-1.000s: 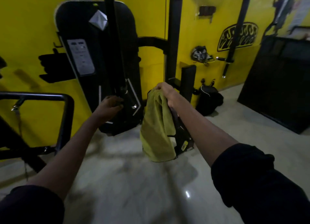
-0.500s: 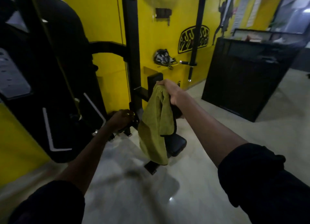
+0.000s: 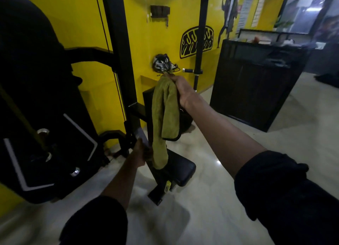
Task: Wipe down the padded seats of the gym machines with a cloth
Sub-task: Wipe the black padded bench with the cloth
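My right hand [image 3: 181, 90] grips the top of an olive-green cloth [image 3: 163, 116], which hangs down in front of the machine's upright black back pad [image 3: 147, 105]. Below it sits the black padded seat [image 3: 181, 169], low above the floor; the cloth's lower end hangs just over its near-left part. My left hand [image 3: 140, 154] reaches low to the seat's left side, by the machine's frame, partly hidden behind the cloth; what its fingers hold is unclear.
A black weight-stack housing [image 3: 45, 116] fills the left. A black upright post [image 3: 121, 52] with a cable stands against the yellow wall. A dark cabinet [image 3: 256, 83] stands to the right. A pale polished floor [image 3: 201, 217] lies between them.
The view has swung right and closer to the seat. My right hand has lifted the cloth higher over the back pad. My left hand has shifted right along the frame toward the seat.
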A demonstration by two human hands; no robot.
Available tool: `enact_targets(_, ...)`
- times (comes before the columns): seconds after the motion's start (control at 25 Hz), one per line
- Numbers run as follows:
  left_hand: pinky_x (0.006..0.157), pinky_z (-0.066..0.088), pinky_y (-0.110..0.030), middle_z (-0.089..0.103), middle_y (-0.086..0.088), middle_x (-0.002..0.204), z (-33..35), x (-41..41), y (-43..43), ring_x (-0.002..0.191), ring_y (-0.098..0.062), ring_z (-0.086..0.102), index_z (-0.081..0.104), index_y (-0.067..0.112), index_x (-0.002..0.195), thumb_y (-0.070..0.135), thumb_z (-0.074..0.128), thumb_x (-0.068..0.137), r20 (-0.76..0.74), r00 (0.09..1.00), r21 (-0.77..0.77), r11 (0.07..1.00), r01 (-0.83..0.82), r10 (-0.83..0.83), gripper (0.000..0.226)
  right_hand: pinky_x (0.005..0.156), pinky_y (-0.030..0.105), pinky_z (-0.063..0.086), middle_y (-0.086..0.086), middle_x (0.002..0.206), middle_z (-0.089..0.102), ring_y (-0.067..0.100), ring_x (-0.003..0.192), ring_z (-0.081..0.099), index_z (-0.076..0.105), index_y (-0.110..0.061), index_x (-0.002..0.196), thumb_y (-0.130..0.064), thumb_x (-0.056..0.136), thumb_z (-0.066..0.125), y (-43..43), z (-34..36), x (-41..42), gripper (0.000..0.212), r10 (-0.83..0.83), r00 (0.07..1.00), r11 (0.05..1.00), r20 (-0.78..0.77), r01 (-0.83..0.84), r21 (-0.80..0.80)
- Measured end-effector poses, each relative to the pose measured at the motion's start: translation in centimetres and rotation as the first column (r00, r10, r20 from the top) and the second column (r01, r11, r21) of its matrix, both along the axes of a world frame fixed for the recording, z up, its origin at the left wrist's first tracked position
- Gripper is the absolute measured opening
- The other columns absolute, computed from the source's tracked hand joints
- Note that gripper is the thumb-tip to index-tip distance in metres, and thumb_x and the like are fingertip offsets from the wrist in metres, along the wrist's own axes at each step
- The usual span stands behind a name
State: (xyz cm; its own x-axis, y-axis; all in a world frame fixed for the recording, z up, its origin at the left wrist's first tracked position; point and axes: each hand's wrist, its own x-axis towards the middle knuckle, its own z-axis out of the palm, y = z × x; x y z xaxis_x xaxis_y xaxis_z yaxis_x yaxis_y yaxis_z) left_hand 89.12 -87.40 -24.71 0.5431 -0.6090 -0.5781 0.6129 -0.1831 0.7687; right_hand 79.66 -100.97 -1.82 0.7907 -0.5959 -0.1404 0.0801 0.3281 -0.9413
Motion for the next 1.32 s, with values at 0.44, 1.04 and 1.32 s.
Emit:
enact_targets(0.44,0.088,0.054,-0.047,0.065,-0.02,0.119,1.7,10.2,-8.8,0.109,-0.038,0.063,0.066,0.021,0.112,0.041,0.054,0.099,0.373,0.913,0.138,0.983,0.119,-0.163,0.026,0.076,0.04,0.055,0.019,0.098,0.066,0.029,0.086,0.065,0.064,-0.004,0.102,-0.017,0.105,0.053,-16.3,-3.9,1.3,0.017,-0.189,0.974,0.981,-0.127,0.182,-0.06)
enact_targets(1.04,0.063,0.06,-0.042,0.067,-0.017,0.103,6.0,23.0,-7.2,0.096,-0.04,0.066,0.065,0.016,0.113,0.005,0.063,0.095,0.753,0.641,0.084,0.988,0.128,-0.147,0.022,0.09,0.031,0.054,0.023,0.118,0.063,0.03,0.109,0.062,0.054,0.01,0.135,0.005,0.099,0.055,-23.1,-10.2,3.0,0.037,-0.098,0.965,0.939,-0.245,0.008,-0.344)
enact_targets(1.32,0.076,0.056,-0.036,0.066,-0.011,0.12,7.6,23.8,-9.1,0.108,-0.029,0.064,0.068,0.013,0.116,0.02,0.069,0.091,0.497,0.805,0.096,0.942,0.322,-0.325,0.026,0.097,0.042,0.048,0.024,0.119,0.064,0.036,0.114,0.062,0.066,0.006,0.119,-0.021,0.108,0.049,-25.5,-13.1,4.2,0.034,-0.361,0.678,0.535,-0.64,-0.412,-0.738)
